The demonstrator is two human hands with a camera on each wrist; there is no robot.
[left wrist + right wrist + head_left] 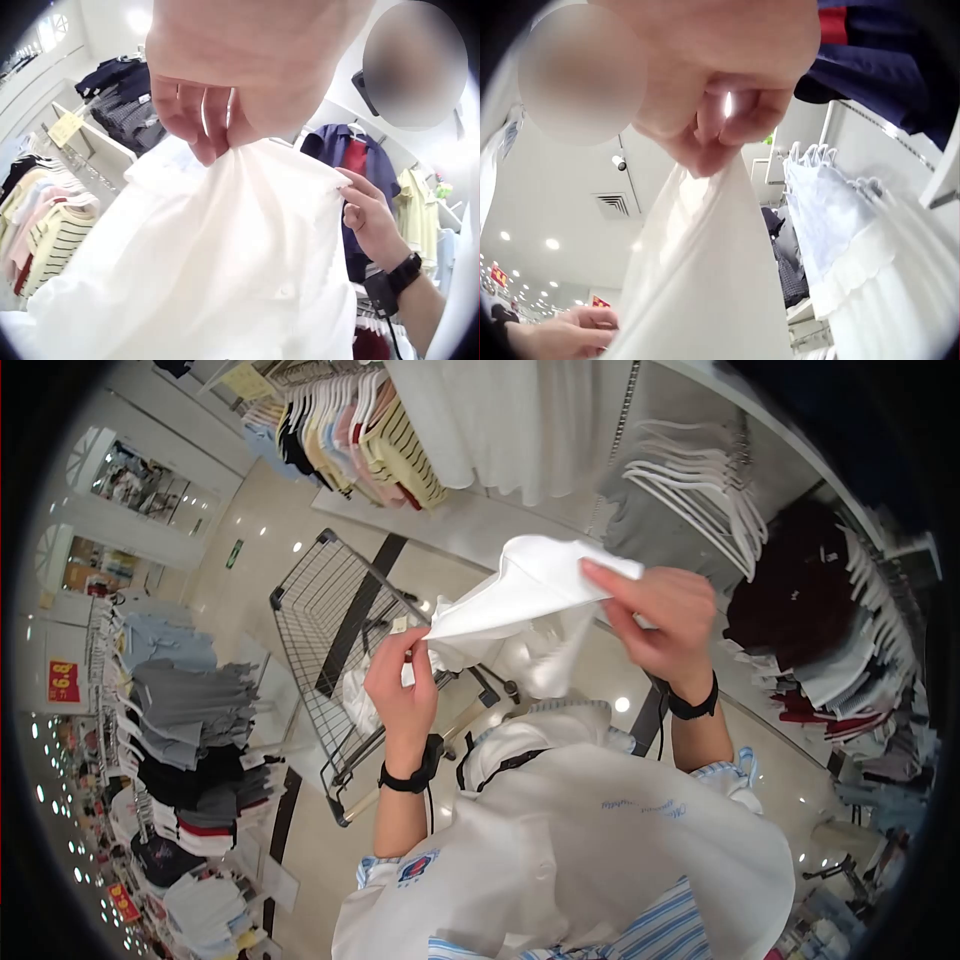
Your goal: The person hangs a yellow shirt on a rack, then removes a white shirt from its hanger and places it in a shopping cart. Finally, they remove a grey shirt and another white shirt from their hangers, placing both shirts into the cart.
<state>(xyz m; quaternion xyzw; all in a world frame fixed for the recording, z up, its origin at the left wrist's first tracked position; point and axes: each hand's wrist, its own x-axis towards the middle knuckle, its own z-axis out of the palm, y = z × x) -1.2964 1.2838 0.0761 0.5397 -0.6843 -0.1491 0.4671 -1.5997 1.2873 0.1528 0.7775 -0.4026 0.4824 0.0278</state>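
A white shirt-like garment [530, 585] is stretched between my two hands in front of my chest. My left hand [402, 678] pinches one edge of it between thumb and fingers. Up and to the right, my right hand [665, 615] pinches another corner of the cloth. In the left wrist view the white cloth [225, 262] hangs in folds from the left fingertips, with a small button near its edge. The right wrist view has the cloth [720, 277] falling from the right fingertips [705, 161].
A wire shopping cart [330, 630] stands ahead on the left, with white cloth in it. Clothes racks line the left, including grey shirts [185, 700]. Striped and pastel tops [400, 455] hang at the back. Bare white hangers [700, 495] and dark garments [790, 590] are at the right.
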